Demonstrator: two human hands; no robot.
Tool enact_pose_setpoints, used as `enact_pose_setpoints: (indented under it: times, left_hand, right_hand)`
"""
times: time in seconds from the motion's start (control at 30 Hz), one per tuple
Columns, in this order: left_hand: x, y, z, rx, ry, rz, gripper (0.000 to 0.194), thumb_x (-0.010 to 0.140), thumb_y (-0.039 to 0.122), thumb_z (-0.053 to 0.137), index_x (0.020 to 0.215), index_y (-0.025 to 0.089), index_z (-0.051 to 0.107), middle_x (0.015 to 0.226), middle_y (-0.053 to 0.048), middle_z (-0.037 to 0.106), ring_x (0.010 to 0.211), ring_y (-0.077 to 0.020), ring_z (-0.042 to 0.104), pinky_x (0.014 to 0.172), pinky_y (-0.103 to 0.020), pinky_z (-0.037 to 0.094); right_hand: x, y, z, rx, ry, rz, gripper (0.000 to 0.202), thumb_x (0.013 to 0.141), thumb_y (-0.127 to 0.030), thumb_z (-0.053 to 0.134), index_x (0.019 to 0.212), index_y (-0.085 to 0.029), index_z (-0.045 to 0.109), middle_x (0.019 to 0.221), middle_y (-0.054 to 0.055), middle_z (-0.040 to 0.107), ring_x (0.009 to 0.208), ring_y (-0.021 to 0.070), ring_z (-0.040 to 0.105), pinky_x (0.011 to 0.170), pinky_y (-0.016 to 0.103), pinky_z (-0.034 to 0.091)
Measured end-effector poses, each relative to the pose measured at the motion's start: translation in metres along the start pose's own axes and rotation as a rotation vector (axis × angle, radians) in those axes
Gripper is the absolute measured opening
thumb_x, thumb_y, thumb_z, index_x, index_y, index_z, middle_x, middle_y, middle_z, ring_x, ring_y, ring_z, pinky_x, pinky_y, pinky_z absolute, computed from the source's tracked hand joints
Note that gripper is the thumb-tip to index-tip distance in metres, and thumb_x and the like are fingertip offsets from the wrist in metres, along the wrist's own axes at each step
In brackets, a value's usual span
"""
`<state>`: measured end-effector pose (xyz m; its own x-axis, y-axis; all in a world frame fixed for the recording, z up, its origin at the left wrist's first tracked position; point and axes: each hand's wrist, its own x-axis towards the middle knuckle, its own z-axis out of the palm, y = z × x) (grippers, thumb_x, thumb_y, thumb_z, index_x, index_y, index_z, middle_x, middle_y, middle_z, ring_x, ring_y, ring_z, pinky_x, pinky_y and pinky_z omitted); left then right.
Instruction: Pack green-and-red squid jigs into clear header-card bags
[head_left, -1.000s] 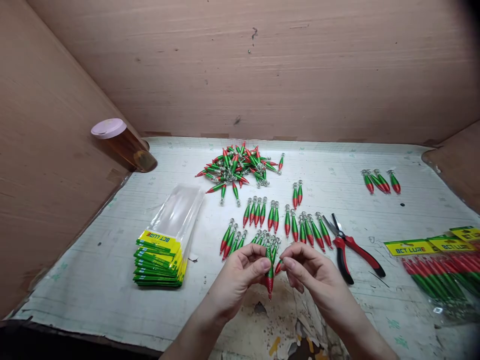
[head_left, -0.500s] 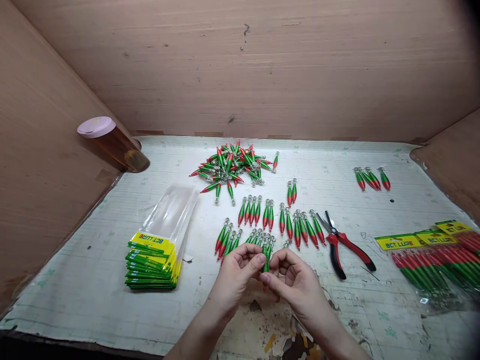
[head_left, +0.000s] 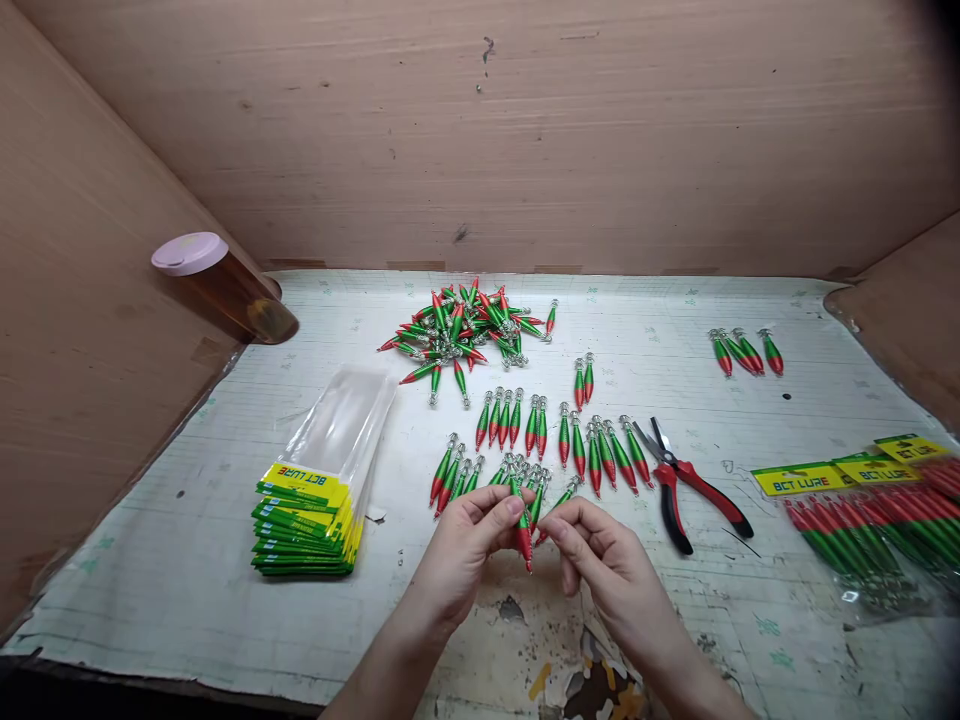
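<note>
My left hand [head_left: 469, 540] pinches a green-and-red fishing lure [head_left: 524, 545] between thumb and fingertips. Its red tapered end points down toward me, and its upper end is partly covered by the fingers. My right hand [head_left: 600, 550] is just to the right, thumb and index finger pressed together; whatever is between them is hidden or too small to make out. Behind the right fingertips another lure [head_left: 559, 502] lies slanted, partly covered. More lures [head_left: 607, 460] with wire hook crowns lie in rough rows beyond my hands, crowns pointing away from me.
A heap of lures [head_left: 461, 325] lies at the back. To the left are a stack of labelled plastic bags [head_left: 307, 520] and a lidded bottle [head_left: 225, 290]. Red-handled pliers [head_left: 675, 485] sit right of the rows, with filled lure packs [head_left: 847, 530] farther right. Board walls surround the table.
The lure in my left hand has tilted, showing its red end below the fingers. My right thumb and fingers have drawn back slightly to the right from it.
</note>
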<state>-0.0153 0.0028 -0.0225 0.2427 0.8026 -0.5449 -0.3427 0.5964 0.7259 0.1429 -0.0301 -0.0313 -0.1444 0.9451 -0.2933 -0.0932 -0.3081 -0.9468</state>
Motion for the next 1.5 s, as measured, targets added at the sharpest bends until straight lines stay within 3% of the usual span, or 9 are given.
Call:
enact_pose_setpoints:
  times: [0.4, 0.6, 0.7, 0.87, 1.03, 1.2, 1.27, 1.37, 1.5]
  left_hand:
    - [0.0, -0.003, -0.002, -0.02, 0.036, 0.032, 0.031, 0.065, 0.038, 0.083, 0.082, 0.014, 0.074, 0.09, -0.005, 0.068, 0.064, -0.0081, 0.055, 0.068, -0.024, 0.049]
    - [0.002, -0.004, -0.003, 0.039, 0.042, 0.035, 0.028, 0.069, 0.039, 0.08, 0.084, 0.016, 0.074, 0.092, -0.005, 0.07, 0.069, -0.0091, 0.056, 0.067, -0.022, 0.047]
    - [0.001, -0.008, -0.001, 0.208, 0.032, 0.079, 0.026, 0.073, 0.036, 0.077, 0.088, 0.016, 0.074, 0.092, -0.007, 0.07, 0.077, -0.0129, 0.06, 0.071, -0.023, 0.048]
    - [0.001, -0.017, 0.009, 0.784, -0.026, 0.359, 0.015, 0.074, 0.022, 0.072, 0.087, 0.015, 0.073, 0.083, -0.006, 0.066, 0.073, -0.017, 0.061, 0.064, -0.027, 0.047]
    - [0.005, -0.021, 0.016, 1.058, -0.022, 0.478, 0.011, 0.071, 0.013, 0.071, 0.08, 0.016, 0.065, 0.076, -0.003, 0.066, 0.065, -0.014, 0.056, 0.057, -0.023, 0.042]
    - [0.013, 0.0, 0.014, 1.2, -0.131, 0.544, 0.022, 0.075, 0.028, 0.074, 0.093, 0.018, 0.067, 0.082, -0.002, 0.07, 0.069, -0.0146, 0.061, 0.062, -0.023, 0.047]
    - [0.026, 0.025, 0.009, 1.353, 0.01, 0.583, 0.025, 0.079, 0.035, 0.07, 0.099, 0.021, 0.067, 0.09, -0.002, 0.071, 0.077, -0.0155, 0.065, 0.069, -0.023, 0.048]
    - [0.058, 0.071, -0.004, 1.475, 0.441, 0.523, 0.022, 0.089, 0.033, 0.055, 0.101, 0.018, 0.066, 0.093, -0.007, 0.071, 0.081, -0.02, 0.066, 0.07, -0.029, 0.049]
    - [0.097, 0.118, -0.021, 1.534, 0.685, 0.485, 0.019, 0.087, 0.027, 0.053, 0.098, 0.019, 0.066, 0.104, -0.01, 0.069, 0.094, -0.026, 0.065, 0.077, -0.034, 0.047]
  right_hand:
    - [-0.005, -0.001, 0.005, -0.101, -0.135, -0.061, 0.029, 0.094, -0.041, 0.052, 0.075, -0.019, 0.054, 0.071, -0.002, 0.045, 0.067, 0.0141, 0.04, 0.061, 0.025, 0.034]
    - [-0.005, 0.009, -0.007, -0.096, 0.016, -0.079, 0.036, 0.096, -0.045, 0.047, 0.07, -0.02, 0.05, 0.064, -0.004, 0.039, 0.059, 0.0125, 0.035, 0.054, 0.025, 0.03]
    - [-0.002, 0.011, -0.019, -0.146, 0.116, -0.114, 0.044, 0.096, -0.047, 0.046, 0.061, -0.02, 0.044, 0.06, -0.003, 0.038, 0.056, 0.0126, 0.036, 0.053, 0.025, 0.031]
    - [0.01, -0.002, -0.038, -0.136, 0.081, -0.095, 0.029, 0.087, -0.045, 0.062, 0.104, -0.022, 0.061, 0.091, 0.004, 0.059, 0.086, 0.0191, 0.056, 0.069, 0.027, 0.046]
    - [0.014, -0.007, -0.046, -0.109, 0.004, -0.018, 0.024, 0.084, -0.043, 0.066, 0.091, -0.02, 0.069, 0.084, 0.003, 0.058, 0.065, 0.0141, 0.054, 0.053, 0.024, 0.046]
    - [0.007, 0.004, -0.069, -0.049, 0.084, 0.018, 0.031, 0.078, -0.047, 0.07, 0.092, -0.019, 0.072, 0.081, 0.004, 0.061, 0.062, 0.0157, 0.058, 0.05, 0.025, 0.05]
    - [0.007, 0.009, -0.082, -0.101, 0.091, 0.056, 0.036, 0.078, -0.05, 0.068, 0.094, -0.018, 0.072, 0.073, 0.004, 0.062, 0.059, 0.0165, 0.058, 0.049, 0.026, 0.05]
    - [0.011, 0.018, -0.095, -0.25, 0.064, 0.115, 0.04, 0.08, -0.054, 0.062, 0.095, -0.017, 0.071, 0.061, 0.002, 0.061, 0.052, 0.0173, 0.058, 0.046, 0.027, 0.049]
    - [0.023, 0.025, -0.091, -0.637, 0.146, -0.016, 0.036, 0.082, -0.053, 0.057, 0.089, -0.02, 0.068, 0.071, 0.006, 0.07, 0.059, 0.0212, 0.065, 0.053, 0.028, 0.051]
